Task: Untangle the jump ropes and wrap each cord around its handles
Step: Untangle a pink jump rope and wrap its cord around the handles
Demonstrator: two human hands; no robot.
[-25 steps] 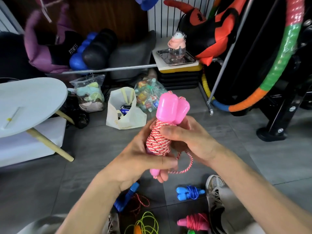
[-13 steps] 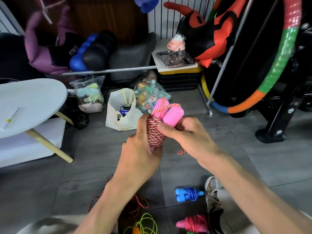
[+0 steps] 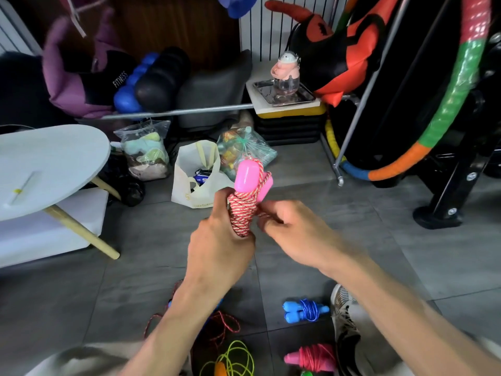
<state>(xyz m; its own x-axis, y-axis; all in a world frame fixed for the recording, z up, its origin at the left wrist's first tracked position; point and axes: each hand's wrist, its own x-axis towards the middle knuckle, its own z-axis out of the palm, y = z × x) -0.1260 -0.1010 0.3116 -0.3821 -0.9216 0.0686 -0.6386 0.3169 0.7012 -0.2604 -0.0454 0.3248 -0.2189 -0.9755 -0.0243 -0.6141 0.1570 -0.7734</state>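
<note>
The pink handles (image 3: pixel 250 180) are held upright, the red-white cord (image 3: pixel 242 215) gripped by the left hand (image 3: pixel 219 248); the cord's end (partly hidden) is pinched by the right hand (image 3: pixel 287 232), just beside, to the right.

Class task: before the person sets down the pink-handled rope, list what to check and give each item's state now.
1. Left hand grips the wrapped bundle: ok.
2. Red-white cord coiled round the pink handles: ok.
3. Cord end tucked by right hand: cannot tell.
4. Blue rope on the floor wrapped: ok.
5. Yellow-green rope wrapped: not ok, loose.
6. Red cord on the floor wrapped: not ok.
</note>
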